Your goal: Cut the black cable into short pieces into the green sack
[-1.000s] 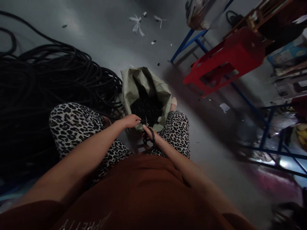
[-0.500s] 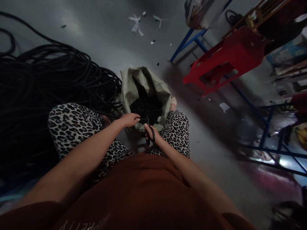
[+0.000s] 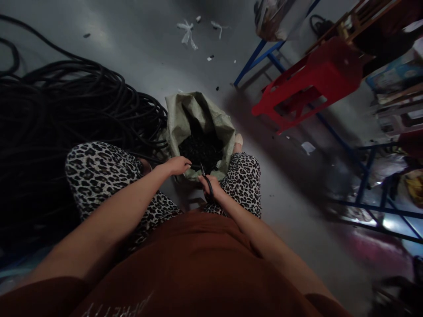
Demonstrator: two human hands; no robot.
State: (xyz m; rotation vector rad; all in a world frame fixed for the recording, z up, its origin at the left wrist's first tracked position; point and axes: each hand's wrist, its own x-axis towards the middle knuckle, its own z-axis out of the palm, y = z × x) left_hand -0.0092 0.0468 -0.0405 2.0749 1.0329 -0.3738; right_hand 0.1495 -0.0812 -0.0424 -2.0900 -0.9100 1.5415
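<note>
My left hand [image 3: 179,165] is closed over the near left rim of a pale woven sack [image 3: 228,127]. It grips a black rubber tube or cable [image 3: 195,167], whose end sticks out to the right of the fingers. Scissors with black handles [image 3: 210,187] are in my right hand [image 3: 215,186], closed around the loops. Their blades point up and away, close to the tube's end. Inside the sack lies a heap of short dark pieces [image 3: 201,149], too dim to make out singly.
A big tangle of black tubing [image 3: 99,88] covers the floor at left, against the sack. A red plastic stool [image 3: 330,75] lies tilted at right by blue metal frames [image 3: 254,61]. Plastic scraps [image 3: 187,33] litter the floor ahead.
My left hand has shifted slightly left, its fingers closer together. The scissors have turned a little in my right hand, and their blades look more apart from the tube.
</note>
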